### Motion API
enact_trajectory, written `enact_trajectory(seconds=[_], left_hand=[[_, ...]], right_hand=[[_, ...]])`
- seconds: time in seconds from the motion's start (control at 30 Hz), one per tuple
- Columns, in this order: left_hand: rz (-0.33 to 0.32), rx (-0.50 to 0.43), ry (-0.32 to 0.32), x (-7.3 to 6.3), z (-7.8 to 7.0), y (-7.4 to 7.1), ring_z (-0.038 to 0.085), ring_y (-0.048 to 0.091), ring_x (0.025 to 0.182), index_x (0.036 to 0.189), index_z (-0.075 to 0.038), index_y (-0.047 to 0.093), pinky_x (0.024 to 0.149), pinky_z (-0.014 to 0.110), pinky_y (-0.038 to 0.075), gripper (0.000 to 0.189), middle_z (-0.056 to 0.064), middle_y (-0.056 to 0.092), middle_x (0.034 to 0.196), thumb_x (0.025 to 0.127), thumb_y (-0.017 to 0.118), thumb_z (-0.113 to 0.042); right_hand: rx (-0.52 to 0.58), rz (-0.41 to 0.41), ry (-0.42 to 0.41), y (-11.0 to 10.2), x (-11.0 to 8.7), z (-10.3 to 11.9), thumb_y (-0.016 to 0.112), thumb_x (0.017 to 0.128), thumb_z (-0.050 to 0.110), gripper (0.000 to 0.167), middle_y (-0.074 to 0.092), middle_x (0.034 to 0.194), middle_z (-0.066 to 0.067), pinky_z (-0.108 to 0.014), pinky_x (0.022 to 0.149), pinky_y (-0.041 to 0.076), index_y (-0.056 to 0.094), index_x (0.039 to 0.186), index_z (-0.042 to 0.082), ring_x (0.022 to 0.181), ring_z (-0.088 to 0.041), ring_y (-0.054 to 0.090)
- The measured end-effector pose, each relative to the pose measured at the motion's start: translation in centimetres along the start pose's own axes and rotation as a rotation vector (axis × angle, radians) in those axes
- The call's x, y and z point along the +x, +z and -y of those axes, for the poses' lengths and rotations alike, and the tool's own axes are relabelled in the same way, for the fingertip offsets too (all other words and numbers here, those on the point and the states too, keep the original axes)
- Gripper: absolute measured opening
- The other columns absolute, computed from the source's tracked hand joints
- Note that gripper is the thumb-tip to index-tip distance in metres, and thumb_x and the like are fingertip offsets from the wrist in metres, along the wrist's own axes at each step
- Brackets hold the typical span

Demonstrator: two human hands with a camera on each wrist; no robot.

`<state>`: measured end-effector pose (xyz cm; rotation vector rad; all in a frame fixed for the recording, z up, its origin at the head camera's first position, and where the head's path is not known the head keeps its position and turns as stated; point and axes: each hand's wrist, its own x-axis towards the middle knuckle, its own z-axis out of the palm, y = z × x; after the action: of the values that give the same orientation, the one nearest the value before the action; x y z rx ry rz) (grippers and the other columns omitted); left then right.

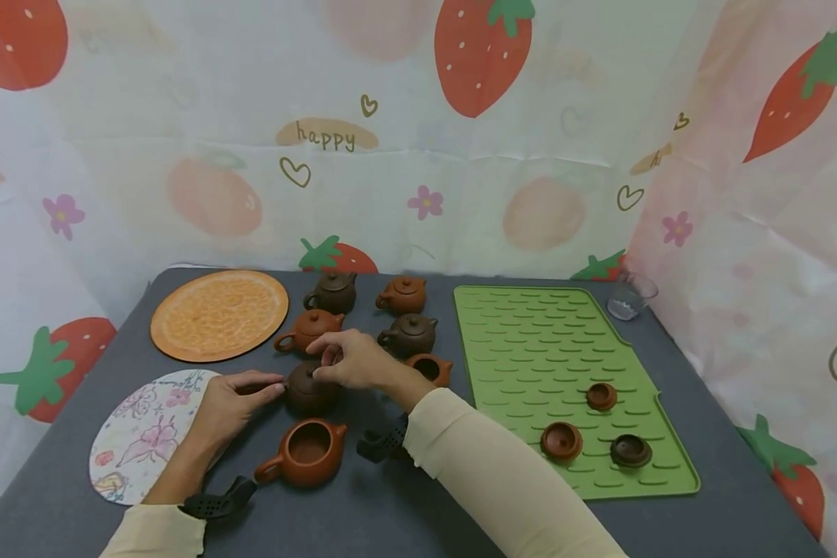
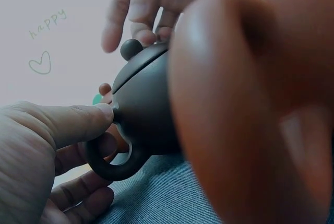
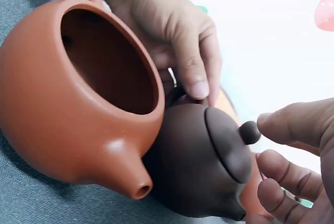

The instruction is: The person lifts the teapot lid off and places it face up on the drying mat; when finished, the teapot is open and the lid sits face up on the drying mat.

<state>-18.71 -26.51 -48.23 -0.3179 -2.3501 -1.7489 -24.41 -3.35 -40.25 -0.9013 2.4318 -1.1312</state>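
Note:
In the head view a dark brown teapot [image 1: 311, 391] stands near the middle of the table with its lid on. My left hand [image 1: 233, 403] pinches its looped handle [image 2: 117, 166], thumb on top and fingers behind. Over the lid is my right hand [image 1: 359, 360]. In the right wrist view its thumb tip is right at the round lid knob [image 3: 249, 132], and the other fingers are spread apart from the thumb. A lidless reddish-brown teapot [image 1: 310, 457] stands just in front of the dark one. It fills much of both wrist views.
Behind are orange [image 1: 401, 294] and dark [image 1: 408, 335] lidded teapots, plus another open orange one [image 1: 432, 370] by my right forearm. Three lids, one of them dark [image 1: 631, 450], lie on a green mat [image 1: 530, 349]. Two round mats, orange [image 1: 219, 314] and floral [image 1: 139, 442], lie left; a glass cup [image 1: 628, 298] stands right.

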Motion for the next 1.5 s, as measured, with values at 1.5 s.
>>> enact_trajectory(seconds=[1.5], left_hand=[[0.003, 0.003, -0.039, -0.2, 0.1, -0.1, 0.010, 0.062, 0.095, 0.106, 0.002, 0.074, 0.075, 0.020, 0.049, 0.026, 0.013, 0.070, 0.100, 0.089, 0.073, -0.017]], right_hand=[[0.181, -0.174, 0.018, 0.5, -0.4, -1.1, 0.070, 0.088, 0.012, 0.003, 0.064, 0.076, 0.002, -0.027, 0.058, 0.048, 0.069, 0.089, 0.010, 0.067, -0.014, 0.059]])
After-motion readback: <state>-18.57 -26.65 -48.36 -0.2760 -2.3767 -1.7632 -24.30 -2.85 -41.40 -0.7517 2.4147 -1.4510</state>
